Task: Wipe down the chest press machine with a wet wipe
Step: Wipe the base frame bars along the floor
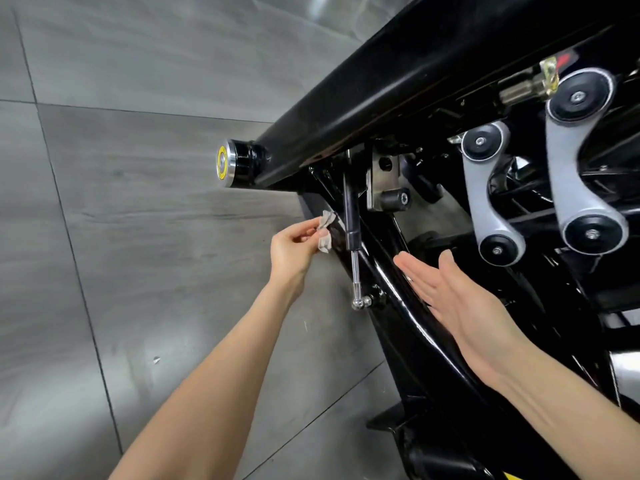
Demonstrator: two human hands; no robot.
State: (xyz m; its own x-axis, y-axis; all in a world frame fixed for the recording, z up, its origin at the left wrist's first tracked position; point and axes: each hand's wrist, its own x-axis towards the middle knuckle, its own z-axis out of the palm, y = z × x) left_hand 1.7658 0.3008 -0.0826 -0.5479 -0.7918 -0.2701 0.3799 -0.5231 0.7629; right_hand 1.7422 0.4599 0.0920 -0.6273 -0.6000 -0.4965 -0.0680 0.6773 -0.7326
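Head view: right hand (450, 299), flat and holding nothing, hovers at four o'clock over the frame (398, 327). Left hand (294, 249), centre, pinches the wipe (325, 233) at nine o'clock of a strut (350, 220); the wipe may snag there.

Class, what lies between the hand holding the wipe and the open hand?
In the head view, a gas strut and a black frame bar run between the left hand, pinching the wipe, and the open right hand.
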